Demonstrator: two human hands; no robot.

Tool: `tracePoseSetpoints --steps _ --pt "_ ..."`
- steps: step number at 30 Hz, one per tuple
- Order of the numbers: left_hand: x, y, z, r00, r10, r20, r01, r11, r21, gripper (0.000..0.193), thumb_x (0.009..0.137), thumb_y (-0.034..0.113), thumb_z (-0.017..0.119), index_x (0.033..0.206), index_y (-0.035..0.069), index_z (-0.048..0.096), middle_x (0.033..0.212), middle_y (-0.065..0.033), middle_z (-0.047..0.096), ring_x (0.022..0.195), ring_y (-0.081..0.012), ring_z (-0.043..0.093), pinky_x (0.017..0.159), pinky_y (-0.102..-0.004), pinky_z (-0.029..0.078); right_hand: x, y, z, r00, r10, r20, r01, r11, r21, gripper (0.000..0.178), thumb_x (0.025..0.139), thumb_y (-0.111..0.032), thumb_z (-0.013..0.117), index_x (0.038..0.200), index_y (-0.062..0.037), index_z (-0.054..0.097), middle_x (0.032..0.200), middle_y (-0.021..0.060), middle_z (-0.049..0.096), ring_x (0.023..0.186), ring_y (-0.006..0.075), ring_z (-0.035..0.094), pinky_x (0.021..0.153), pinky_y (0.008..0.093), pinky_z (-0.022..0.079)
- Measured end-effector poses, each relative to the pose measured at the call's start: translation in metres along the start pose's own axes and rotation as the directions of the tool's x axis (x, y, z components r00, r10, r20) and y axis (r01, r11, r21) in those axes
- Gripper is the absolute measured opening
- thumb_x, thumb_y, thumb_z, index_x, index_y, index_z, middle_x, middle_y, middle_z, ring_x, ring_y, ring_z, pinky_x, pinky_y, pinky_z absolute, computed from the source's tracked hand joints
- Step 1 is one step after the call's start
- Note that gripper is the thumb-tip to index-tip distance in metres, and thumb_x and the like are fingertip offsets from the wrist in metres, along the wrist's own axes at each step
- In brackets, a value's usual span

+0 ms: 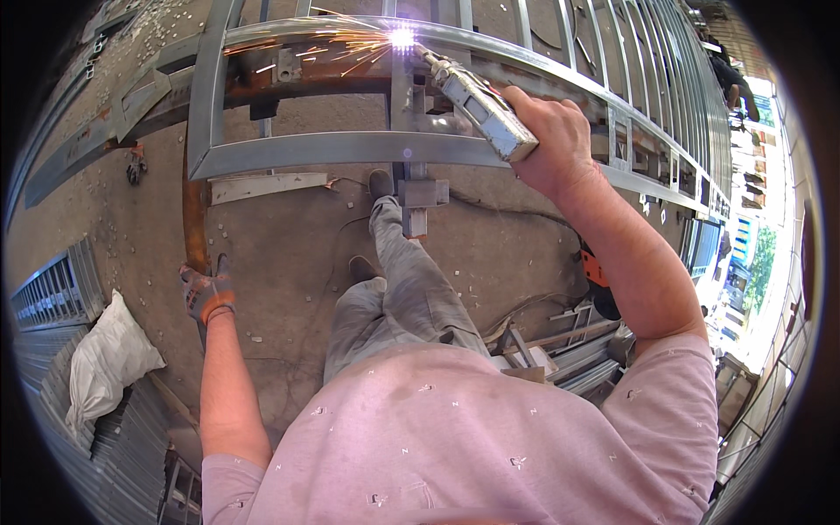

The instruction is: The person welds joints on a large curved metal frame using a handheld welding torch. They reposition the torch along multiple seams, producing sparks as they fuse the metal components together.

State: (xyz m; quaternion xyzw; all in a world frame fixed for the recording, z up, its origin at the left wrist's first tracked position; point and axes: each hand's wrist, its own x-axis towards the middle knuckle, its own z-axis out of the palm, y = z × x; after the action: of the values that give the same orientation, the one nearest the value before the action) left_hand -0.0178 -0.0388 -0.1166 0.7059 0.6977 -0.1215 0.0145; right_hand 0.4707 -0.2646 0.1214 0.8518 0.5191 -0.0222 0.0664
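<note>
My right hand (553, 140) is bare and closed round the handle of a white, boxy welding gun (479, 107). Its narrow nozzle points up and left at a steel frame (324, 147) of grey square tube. At the frame's far rail, a bright white-violet weld spot (402, 38) glares and throws orange sparks to the left. The glare hides the exact contact of nozzle and metal. My left hand (208, 290), in a grey and orange work glove, is low at the left with its fingers apart. It lies over the near part of a rusty steel bar (194, 219).
A rusty beam (302, 77) runs beneath the frame. Long barred panels (647, 52) extend to the right. A white sack (109, 359) lies on corrugated metal at the left. An orange and black tool (597, 276) and loose metal lengths (586, 372) lie right of my legs. Cables cross the floor.
</note>
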Motion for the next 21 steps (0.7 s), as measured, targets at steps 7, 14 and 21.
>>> tracePoseSetpoints --steps 7,14,21 --pt "0.0 -0.001 0.0 1.0 -0.01 0.0 0.01 1.0 -0.01 0.087 0.083 0.069 0.076 0.143 0.009 0.052 0.127 -0.0179 0.072 0.116 -0.0375 0.071 0.098 -0.0481 0.056 -0.001 0.001 -0.001 1.0 0.012 0.022 -0.011 1.0 -0.007 0.024 0.082 -0.021 0.075 0.1 -0.0156 0.061 0.085 0.0053 0.075 0.09 0.0301 0.075 0.083 0.0442 0.052" --pt "-0.002 0.003 -0.007 1.0 -0.016 0.003 0.016 0.999 -0.039 0.084 0.083 0.067 0.078 0.141 0.01 0.054 0.126 -0.0168 0.073 0.115 -0.0375 0.071 0.097 -0.0487 0.056 -0.002 0.006 0.001 1.0 0.002 0.01 -0.002 1.0 -0.007 0.024 0.082 -0.021 0.075 0.1 -0.016 0.061 0.086 0.0049 0.075 0.089 0.0292 0.075 0.083 0.0436 0.051" --pt "-0.003 0.008 -0.012 0.999 -0.039 0.021 0.039 0.999 -0.033 0.083 0.083 0.066 0.078 0.139 0.011 0.055 0.126 -0.0165 0.073 0.115 -0.0379 0.071 0.096 -0.0498 0.056 -0.008 0.011 0.001 1.0 -0.017 -0.011 0.017 1.0 0.002 0.029 0.081 -0.023 0.075 0.107 -0.0175 0.063 0.087 0.0046 0.076 0.088 0.0286 0.075 0.082 0.0422 0.05"
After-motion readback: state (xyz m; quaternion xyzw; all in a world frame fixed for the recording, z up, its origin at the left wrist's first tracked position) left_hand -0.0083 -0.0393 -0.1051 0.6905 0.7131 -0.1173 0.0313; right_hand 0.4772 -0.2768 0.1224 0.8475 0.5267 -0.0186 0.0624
